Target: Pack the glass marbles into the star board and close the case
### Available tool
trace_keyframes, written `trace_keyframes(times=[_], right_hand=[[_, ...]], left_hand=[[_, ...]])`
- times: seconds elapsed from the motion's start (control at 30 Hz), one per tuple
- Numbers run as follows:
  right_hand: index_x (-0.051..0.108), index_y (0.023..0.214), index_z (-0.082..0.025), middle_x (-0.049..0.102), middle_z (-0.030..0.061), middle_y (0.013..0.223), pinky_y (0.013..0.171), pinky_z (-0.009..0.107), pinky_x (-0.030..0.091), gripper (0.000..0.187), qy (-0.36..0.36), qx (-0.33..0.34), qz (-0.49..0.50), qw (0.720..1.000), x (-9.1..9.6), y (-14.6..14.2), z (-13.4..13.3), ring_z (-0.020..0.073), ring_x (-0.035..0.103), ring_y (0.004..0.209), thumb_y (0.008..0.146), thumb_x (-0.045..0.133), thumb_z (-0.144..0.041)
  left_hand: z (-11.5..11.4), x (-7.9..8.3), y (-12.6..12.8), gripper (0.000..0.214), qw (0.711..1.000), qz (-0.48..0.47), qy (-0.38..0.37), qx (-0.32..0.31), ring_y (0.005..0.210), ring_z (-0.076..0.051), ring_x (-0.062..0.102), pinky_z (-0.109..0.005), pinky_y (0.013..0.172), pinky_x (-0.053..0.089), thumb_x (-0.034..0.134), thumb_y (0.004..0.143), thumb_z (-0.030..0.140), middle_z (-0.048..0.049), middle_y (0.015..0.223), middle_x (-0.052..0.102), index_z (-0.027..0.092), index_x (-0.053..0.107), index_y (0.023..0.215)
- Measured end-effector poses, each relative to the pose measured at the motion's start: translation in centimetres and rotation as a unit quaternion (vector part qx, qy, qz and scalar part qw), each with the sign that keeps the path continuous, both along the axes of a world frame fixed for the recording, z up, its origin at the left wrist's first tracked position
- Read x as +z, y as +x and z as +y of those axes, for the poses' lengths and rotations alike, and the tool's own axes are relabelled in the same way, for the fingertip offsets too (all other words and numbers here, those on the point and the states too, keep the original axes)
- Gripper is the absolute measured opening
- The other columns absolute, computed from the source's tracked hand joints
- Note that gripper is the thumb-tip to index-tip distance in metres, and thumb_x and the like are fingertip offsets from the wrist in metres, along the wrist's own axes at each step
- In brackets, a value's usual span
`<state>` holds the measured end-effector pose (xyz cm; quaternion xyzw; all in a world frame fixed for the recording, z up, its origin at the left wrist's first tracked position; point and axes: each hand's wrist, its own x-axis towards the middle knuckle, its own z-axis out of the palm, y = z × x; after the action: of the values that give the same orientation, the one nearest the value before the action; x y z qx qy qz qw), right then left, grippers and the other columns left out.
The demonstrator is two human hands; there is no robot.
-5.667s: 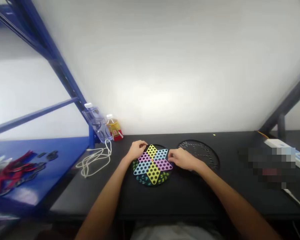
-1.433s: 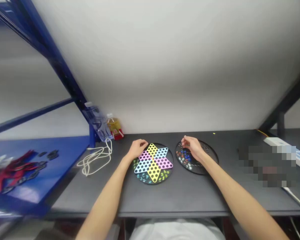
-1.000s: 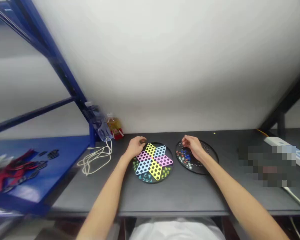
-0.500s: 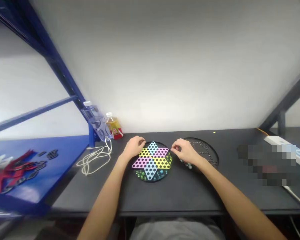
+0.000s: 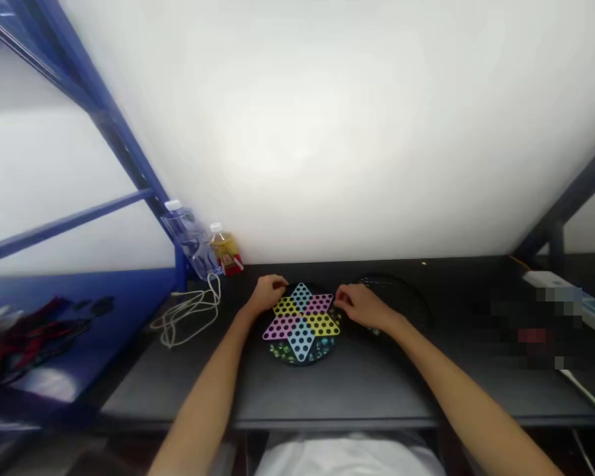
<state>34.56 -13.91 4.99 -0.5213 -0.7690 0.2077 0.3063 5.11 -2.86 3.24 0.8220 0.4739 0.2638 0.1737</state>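
A Chinese checkers board (image 5: 301,316) lies on the black table, a star of light blue, yellow and pink points full of dark holes. Beneath the star is its round dark base, with green and bluish pieces (image 5: 282,352) showing between the points. My left hand (image 5: 268,294) is closed at the upper left rim of the board. At the upper right, by the tip of a pink point, my right hand (image 5: 359,306) is closed with thumb and fingers pinched on the edge. The fingertips are partly hidden. Behind my right hand lies a round black lid or tray (image 5: 416,291), dim here.
A white cable (image 5: 193,317) lies coiled on the left, near a clear bottle (image 5: 193,241) and a bottle of yellow liquid (image 5: 225,252). A white power strip (image 5: 550,281) is at the right, beside a blurred-out patch. Blue frame posts (image 5: 114,132) rise on the left.
The star has turned slightly counterclockwise, its top point moving left and its bottom point right. My right hand has shifted a little left and down to its edge. The table looks darker.
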Motion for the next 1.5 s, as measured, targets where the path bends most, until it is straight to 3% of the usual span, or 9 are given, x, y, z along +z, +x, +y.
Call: trace_keyframes(times=[0.1, 0.2, 0.3, 0.53, 0.77, 1.0, 1.23, 1.4, 1.5], right_hand=[[0.064, 0.080, -0.021, 0.066, 0.0027, 0.068, 0.058, 0.028, 0.039, 0.017, -0.061, -0.019, 0.233, 0.970, 0.2, 0.6, 0.6, 0.0159, 0.055, 0.060, 0.082, 0.060, -0.038], [0.062, 0.081, -0.020, 0.065, 0.0050, 0.070, 0.053, 0.028, 0.038, 0.022, -0.137, -0.029, 0.471, 0.871, 0.6, 1.1, 1.2, 0.0161, 0.054, 0.058, 0.078, 0.060, -0.042], [0.062, 0.076, -0.020, 0.059, 0.0033, 0.063, 0.046, 0.027, 0.030, 0.022, -0.175, -0.033, 0.537, 0.825, 0.7, 1.4, 1.5, 0.0142, 0.047, 0.051, 0.076, 0.057, -0.041], [0.065, 0.067, -0.022, 0.049, -0.0023, 0.048, 0.052, 0.027, 0.030, 0.020, -0.011, -0.044, 0.125, 0.991, 0.0, 0.2, 0.4, 0.0130, 0.042, 0.049, 0.072, 0.069, -0.041], [0.072, 0.082, -0.023, 0.067, 0.0072, 0.068, 0.060, 0.029, 0.034, 0.015, 0.011, -0.008, -0.154, 0.988, 0.8, -0.8, -1.0, 0.0216, 0.060, 0.065, 0.075, 0.072, -0.036], [0.064, 0.083, -0.019, 0.053, -0.0016, 0.056, 0.053, 0.024, 0.033, 0.026, -0.055, -0.013, 0.058, 0.997, 0.9, -0.2, -0.2, 0.0125, 0.046, 0.052, 0.081, 0.061, -0.045], [0.050, 0.077, -0.020, 0.036, -0.0071, 0.053, 0.037, 0.021, 0.013, 0.037, -0.241, 0.012, 0.507, 0.827, 1.0, 0.6, 0.8, 0.0060, 0.017, 0.039, 0.083, 0.048, -0.056], [0.057, 0.067, -0.018, 0.046, -0.0035, 0.053, 0.046, 0.023, 0.027, 0.030, -0.087, -0.070, 0.232, 0.966, 0.4, -0.4, 0.5, 0.0088, 0.036, 0.045, 0.080, 0.060, -0.044], [0.066, 0.078, -0.019, 0.060, 0.0007, 0.063, 0.060, 0.025, 0.036, 0.017, -0.008, -0.054, -0.012, 0.998, 0.4, -1.1, 0.0, 0.0141, 0.053, 0.060, 0.081, 0.060, -0.034]], left_hand=[[0.1, -0.1, 0.1, 0.027, 0.999, -0.021, -0.031, 0.010, 0.083, -0.020, 0.066, -0.030, 0.081, 0.051, 0.054, 0.074, 0.021, -0.0037, 0.089, 0.074, 0.019, 0.076, 0.089], [0.2, -0.2, 0.1, 0.026, 0.998, -0.038, -0.048, 0.014, 0.082, -0.020, 0.067, -0.030, 0.080, 0.051, 0.055, 0.074, 0.022, -0.0030, 0.088, 0.075, 0.020, 0.077, 0.087], [0.4, -0.4, 0.0, 0.026, 0.998, -0.045, -0.048, 0.010, 0.082, -0.020, 0.067, -0.029, 0.079, 0.050, 0.055, 0.074, 0.023, -0.0028, 0.087, 0.074, 0.020, 0.077, 0.087], [0.4, -0.7, -0.1, 0.027, 0.997, -0.048, -0.052, 0.016, 0.082, -0.019, 0.066, -0.029, 0.079, 0.050, 0.054, 0.073, 0.023, -0.0025, 0.087, 0.074, 0.020, 0.077, 0.089], [0.4, -0.7, -0.1, 0.028, 0.997, -0.053, -0.056, 0.016, 0.082, -0.020, 0.067, -0.029, 0.079, 0.050, 0.054, 0.073, 0.022, -0.0031, 0.088, 0.075, 0.019, 0.077, 0.089], [0.7, -1.0, -0.1, 0.029, 0.996, -0.061, -0.066, 0.017, 0.082, -0.020, 0.066, -0.029, 0.078, 0.050, 0.055, 0.073, 0.023, -0.0042, 0.088, 0.074, 0.017, 0.077, 0.091], [0.5, -0.8, -0.1, 0.029, 0.996, -0.056, -0.064, 0.020, 0.080, -0.020, 0.066, -0.029, 0.078, 0.050, 0.055, 0.072, 0.023, -0.0039, 0.086, 0.074, 0.018, 0.077, 0.090], [0.4, -0.7, -0.1, 0.028, 0.996, -0.058, -0.063, 0.020, 0.082, -0.020, 0.066, -0.029, 0.078, 0.049, 0.055, 0.073, 0.024, -0.0043, 0.087, 0.074, 0.017, 0.077, 0.089], [0.5, -0.6, -0.1, 0.027, 0.997, -0.055, -0.059, 0.016, 0.082, -0.020, 0.066, -0.029, 0.079, 0.049, 0.055, 0.073, 0.024, -0.0043, 0.087, 0.074, 0.017, 0.077, 0.088]])
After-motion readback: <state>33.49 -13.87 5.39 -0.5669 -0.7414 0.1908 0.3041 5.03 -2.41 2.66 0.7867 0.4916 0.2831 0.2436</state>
